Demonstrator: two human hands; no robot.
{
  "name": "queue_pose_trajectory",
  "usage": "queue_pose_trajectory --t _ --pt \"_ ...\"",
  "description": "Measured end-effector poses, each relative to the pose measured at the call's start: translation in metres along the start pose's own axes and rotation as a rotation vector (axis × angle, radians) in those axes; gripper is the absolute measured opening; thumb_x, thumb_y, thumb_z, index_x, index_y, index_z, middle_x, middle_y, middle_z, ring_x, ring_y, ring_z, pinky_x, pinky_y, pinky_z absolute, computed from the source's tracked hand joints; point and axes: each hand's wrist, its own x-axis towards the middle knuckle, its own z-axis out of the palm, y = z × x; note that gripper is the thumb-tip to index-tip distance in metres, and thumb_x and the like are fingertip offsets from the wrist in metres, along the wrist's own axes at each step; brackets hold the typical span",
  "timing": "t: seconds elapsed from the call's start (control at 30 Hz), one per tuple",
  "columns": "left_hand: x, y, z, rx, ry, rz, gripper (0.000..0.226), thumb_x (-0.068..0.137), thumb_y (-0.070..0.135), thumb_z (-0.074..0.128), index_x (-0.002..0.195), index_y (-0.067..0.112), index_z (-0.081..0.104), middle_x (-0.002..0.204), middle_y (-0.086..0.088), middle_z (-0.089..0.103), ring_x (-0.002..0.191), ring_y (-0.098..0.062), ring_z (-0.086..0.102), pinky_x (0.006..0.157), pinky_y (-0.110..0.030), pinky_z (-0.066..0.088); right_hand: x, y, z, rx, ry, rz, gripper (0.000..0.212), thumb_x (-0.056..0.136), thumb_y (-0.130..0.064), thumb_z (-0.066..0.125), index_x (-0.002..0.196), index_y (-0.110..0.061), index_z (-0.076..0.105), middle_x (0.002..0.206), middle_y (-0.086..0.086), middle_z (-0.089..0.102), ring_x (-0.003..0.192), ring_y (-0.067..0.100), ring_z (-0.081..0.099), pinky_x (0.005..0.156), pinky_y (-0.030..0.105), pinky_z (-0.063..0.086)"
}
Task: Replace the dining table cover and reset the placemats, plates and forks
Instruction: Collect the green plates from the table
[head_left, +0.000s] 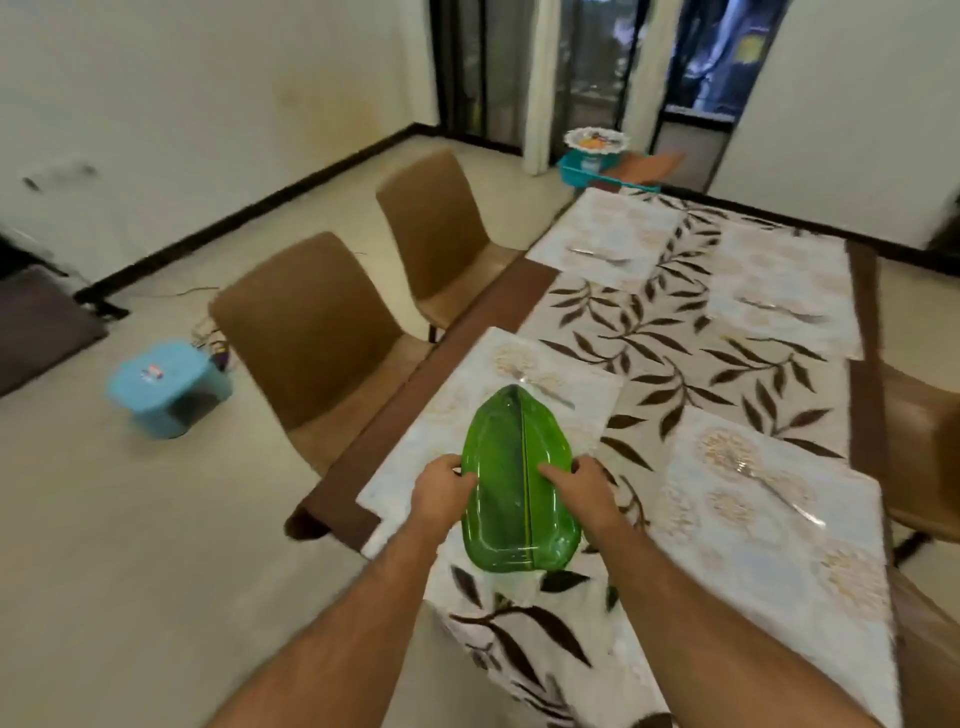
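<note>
A green leaf-shaped plate (511, 467) is over the near left placemat (452, 415). My left hand (441, 491) grips its left rim and my right hand (576, 486) grips its right rim, thumb on top. A fork (540, 387) lies on that placemat just beyond the plate's tip. The table cover (670, 353) is white with brown leaves. Three more placemats lie on it, each with a fork: near right (769, 483), far left (597, 254) and far right (784, 309).
Two brown chairs (317, 332) (441, 223) stand along the table's left side, and another (924, 452) on the right. A blue stool (166, 387) sits on the floor at left. A teal basket (592, 169) with a patterned plate is beyond the table's far end.
</note>
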Motion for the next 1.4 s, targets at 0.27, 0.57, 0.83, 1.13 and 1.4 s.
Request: queue_pose_trajectory --t 0.27,0.57,0.83,1.13,1.4 --pt "0.002 -0.100 -0.209 -0.275 0.238 -0.142 0.026 0.077 0.025 0.065 0.101 0.016 0.065 0.094 -0.007 0.071 0.085 -0.028 0.069 0.078 -0.049 0.059 -0.046 -0.098 0.223 0.020 -0.188 -0.098 0.044 0.079 -0.042 0.071 0.104 -0.009 0.054 0.099 0.010 0.064 0.093 0.030 0.064 0.085 0.045 0.053" --pt "0.024 -0.180 -0.386 -0.391 0.497 -0.212 0.027 0.086 0.029 0.066 0.107 0.012 0.059 0.100 -0.010 0.066 0.092 -0.030 0.066 0.084 -0.049 0.056 -0.073 -0.207 0.412 -0.037 -0.406 -0.221 0.042 0.070 -0.043 0.072 0.098 -0.014 0.057 0.094 0.004 0.067 0.088 0.024 0.066 0.084 0.043 0.056" --pt "0.116 -0.217 -0.502 -0.525 0.610 -0.263 0.019 0.091 0.021 0.064 0.104 0.010 0.056 0.097 -0.009 0.063 0.088 -0.026 0.062 0.069 -0.035 0.052 -0.013 -0.288 0.563 -0.045 -0.558 -0.257 0.056 0.053 -0.054 0.066 0.094 -0.015 0.067 0.084 0.005 0.073 0.079 0.025 0.071 0.078 0.046 0.059" --pt "0.267 -0.197 -0.634 -0.618 0.694 -0.293 0.034 0.083 0.024 0.065 0.111 0.006 0.060 0.100 -0.013 0.068 0.090 -0.028 0.068 0.077 -0.041 0.057 0.096 -0.445 0.687 -0.167 -0.638 -0.368 0.054 0.053 -0.056 0.063 0.091 -0.018 0.063 0.085 0.002 0.072 0.079 0.024 0.070 0.077 0.046 0.059" --pt "0.434 -0.181 -0.728 -0.547 0.646 -0.262 0.026 0.080 0.027 0.067 0.100 0.011 0.064 0.096 -0.010 0.070 0.091 -0.029 0.068 0.086 -0.048 0.055 0.194 -0.551 0.767 -0.133 -0.540 -0.369 0.038 0.069 -0.043 0.068 0.096 -0.017 0.061 0.091 0.004 0.068 0.084 0.024 0.067 0.079 0.046 0.057"
